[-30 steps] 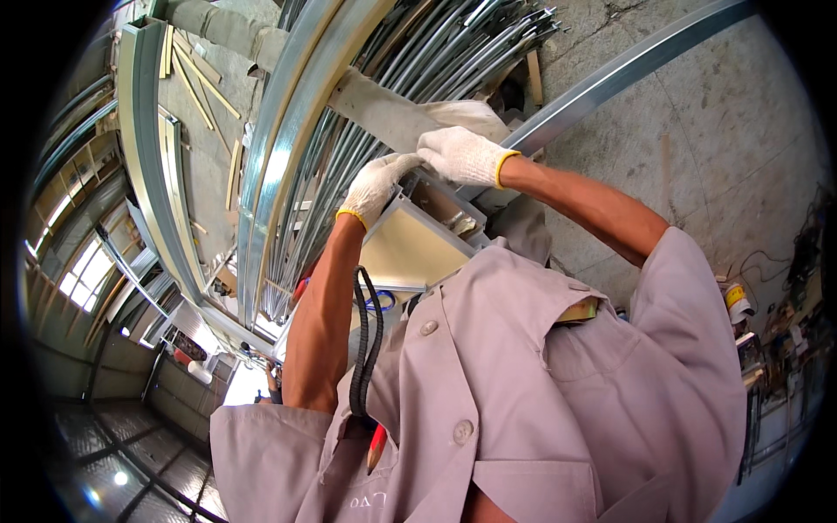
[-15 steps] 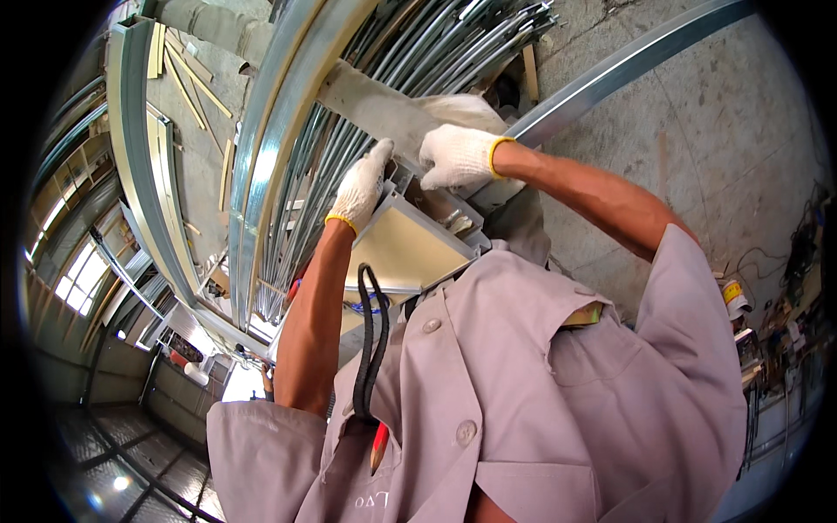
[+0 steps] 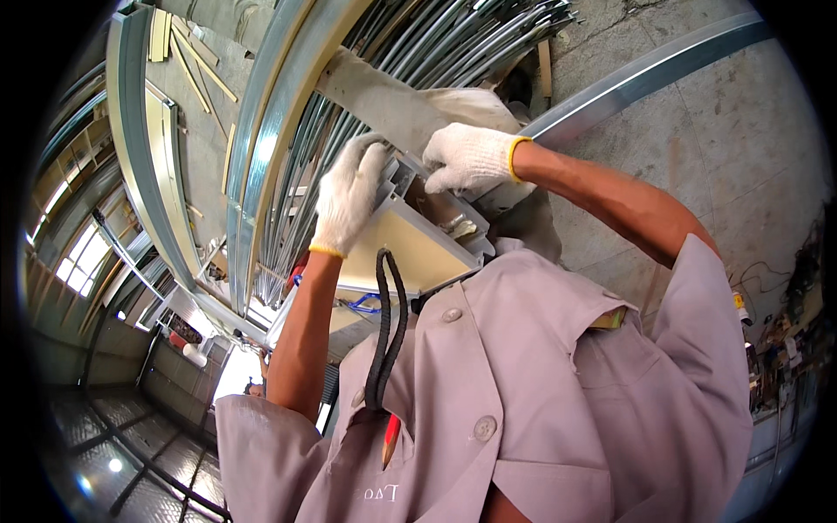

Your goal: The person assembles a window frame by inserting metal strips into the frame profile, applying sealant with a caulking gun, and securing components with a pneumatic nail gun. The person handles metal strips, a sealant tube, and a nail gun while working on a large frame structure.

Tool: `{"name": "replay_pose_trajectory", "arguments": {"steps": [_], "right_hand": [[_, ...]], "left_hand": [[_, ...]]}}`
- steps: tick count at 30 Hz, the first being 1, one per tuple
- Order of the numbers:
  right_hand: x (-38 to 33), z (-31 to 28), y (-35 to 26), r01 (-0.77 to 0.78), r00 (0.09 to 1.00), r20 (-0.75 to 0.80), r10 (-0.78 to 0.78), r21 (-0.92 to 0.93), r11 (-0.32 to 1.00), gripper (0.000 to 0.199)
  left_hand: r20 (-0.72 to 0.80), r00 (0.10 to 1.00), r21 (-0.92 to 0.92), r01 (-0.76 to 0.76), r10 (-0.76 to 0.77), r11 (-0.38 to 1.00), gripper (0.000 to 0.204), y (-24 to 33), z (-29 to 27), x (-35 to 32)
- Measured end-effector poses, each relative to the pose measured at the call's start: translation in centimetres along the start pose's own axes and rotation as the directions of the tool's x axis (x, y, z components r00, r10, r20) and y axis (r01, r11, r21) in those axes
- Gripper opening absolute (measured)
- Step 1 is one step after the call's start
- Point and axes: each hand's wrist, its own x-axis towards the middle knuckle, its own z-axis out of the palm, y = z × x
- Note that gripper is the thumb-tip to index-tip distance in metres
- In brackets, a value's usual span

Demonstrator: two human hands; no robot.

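While both gloved hands' grip clamps a cream panel (image 3: 410, 253), left hand (image 3: 349, 196), right hand (image 3: 471, 157), metal rails (image 3: 270, 131) crowding behind.

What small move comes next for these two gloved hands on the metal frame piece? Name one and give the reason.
Probably steady the frame piece with the left hand and seat its top end with the right hand. Both gloved hands sit at the piece's upper end, where the profile's open channels show, and the right hand covers the corner against the long grey bar.

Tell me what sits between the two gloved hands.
In the head view, the grey end of a metal profile fills the gap between left hand and right hand.
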Motion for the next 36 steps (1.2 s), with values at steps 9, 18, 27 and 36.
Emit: {"name": "replay_pose_trajectory", "arguments": {"steps": [9,18,27,36], "right_hand": [[0.1,0.0,0.2,0.090,0.995,-0.024,-0.094,-0.108,0.990,0.041],[0.4,0.3,0.9,0.128,0.990,-0.035,-0.133,-0.112,0.985,0.042],[0.4,0.3,0.8,0.077,0.996,-0.031,-0.080,-0.088,0.993,0.039],[0.3,0.3,0.7,0.092,0.994,-0.048,-0.097,-0.106,0.990,0.042]], "left_hand": [[0.609,0.674,0.750,-0.660,0.418,-0.028,0.066,1.5,2.9,-7.8],[0.687,0.726,0.719,-0.681,-0.002,-0.135,0.019,3.9,7.5,-8.0],[0.721,0.691,0.685,-0.722,0.055,0.098,0.048,3.6,6.9,-7.8],[0.651,0.743,0.748,-0.663,0.158,0.036,0.022,1.7,7.5,-7.1]]}}
